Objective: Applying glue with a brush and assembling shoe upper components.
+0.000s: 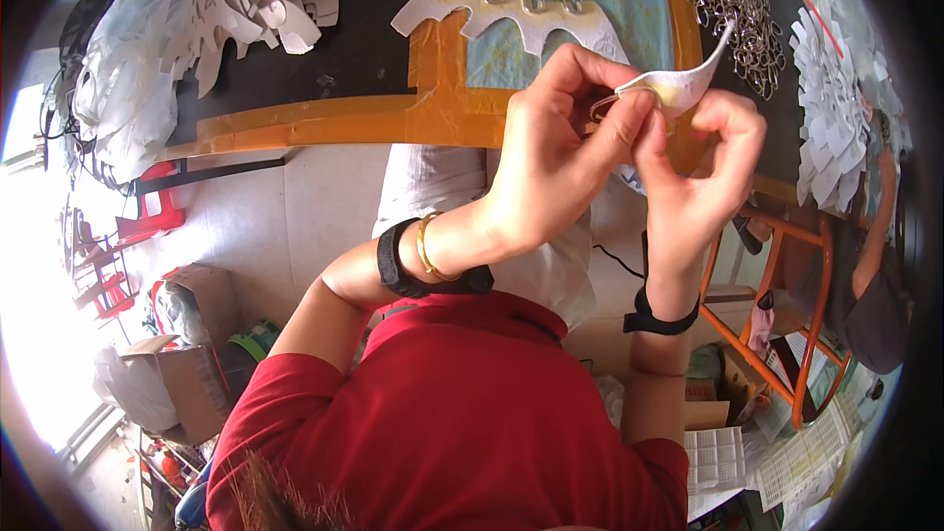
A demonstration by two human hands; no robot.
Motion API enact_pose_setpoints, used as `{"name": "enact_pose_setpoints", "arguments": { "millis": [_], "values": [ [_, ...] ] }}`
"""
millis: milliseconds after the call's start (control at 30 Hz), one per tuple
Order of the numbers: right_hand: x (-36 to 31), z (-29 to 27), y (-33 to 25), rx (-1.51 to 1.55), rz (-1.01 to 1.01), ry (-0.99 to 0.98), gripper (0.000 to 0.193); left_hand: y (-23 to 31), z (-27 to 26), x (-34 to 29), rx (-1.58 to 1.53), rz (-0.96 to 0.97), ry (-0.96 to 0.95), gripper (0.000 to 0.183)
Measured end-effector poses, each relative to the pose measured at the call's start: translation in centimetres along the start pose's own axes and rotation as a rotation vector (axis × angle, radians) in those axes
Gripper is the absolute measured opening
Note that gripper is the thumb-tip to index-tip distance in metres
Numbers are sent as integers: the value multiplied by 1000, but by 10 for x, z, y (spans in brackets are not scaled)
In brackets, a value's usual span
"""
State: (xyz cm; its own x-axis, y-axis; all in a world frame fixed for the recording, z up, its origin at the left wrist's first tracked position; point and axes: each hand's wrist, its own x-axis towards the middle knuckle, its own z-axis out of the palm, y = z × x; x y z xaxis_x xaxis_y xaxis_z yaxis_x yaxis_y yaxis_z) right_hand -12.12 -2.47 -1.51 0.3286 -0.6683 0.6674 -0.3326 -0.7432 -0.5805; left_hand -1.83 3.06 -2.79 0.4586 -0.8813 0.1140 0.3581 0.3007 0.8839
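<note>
Both of your hands meet in the upper middle of the frame, raised above the edge of the black worktop (324, 59) with its orange taped border. Your left hand (556, 152) has its fingers closed, thumb and forefinger pinching a curved, white, die-cut piece of thin sheet material (680, 84) whose pointed tail sweeps up to the right. A small oval metal ring (600, 106) shows at your left fingertips, against the near end of that piece. Your right hand (703, 172) is also closed on the same piece, its fingers curled round from below and from the right.

Judging from this, you are part-way through fitting the ring onto the white piece. The next move would call for a firm pinch from one hand while the other eases the ring through; whether it has already passed through a slot cannot be told.

On the worktop, in the upper middle, lies a similar white scalloped piece (521, 18) already carrying four metal rings along its upper edge. A heap of loose metal rings (733, 10) sits at upper right, and piles of white cut pieces (246, 0) at upper left. You wear a gold bangle (425, 248) and a black wristband on the left wrist.
</note>
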Motion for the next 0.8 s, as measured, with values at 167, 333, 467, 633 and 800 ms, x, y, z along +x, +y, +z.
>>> {"name": "enact_pose_setpoints", "arguments": {
  "millis": [167, 333, 467, 633, 800],
  "values": [
    [-5, 0, 2, 237, 310, -24, 46, 6, -3, 3, -51, -65, -48, 16],
    [-1, 1, 1, 471, 480, -29, 25, 6, -5, 4, -24, -49, -62, 16],
    [-4, 0, 6, 433, 523, -163, 17, 0, -8, 3, -44, -67, -31, 16],
    [-4, -3, 7, 167, 174, 26, 14, 8, -9, 6, -7, -76, -100, 15],
    [-9, -15, 2, 545, 520, -186, 23, 31, -27, 27, 40, -259, -460, 16]
  ]
}}
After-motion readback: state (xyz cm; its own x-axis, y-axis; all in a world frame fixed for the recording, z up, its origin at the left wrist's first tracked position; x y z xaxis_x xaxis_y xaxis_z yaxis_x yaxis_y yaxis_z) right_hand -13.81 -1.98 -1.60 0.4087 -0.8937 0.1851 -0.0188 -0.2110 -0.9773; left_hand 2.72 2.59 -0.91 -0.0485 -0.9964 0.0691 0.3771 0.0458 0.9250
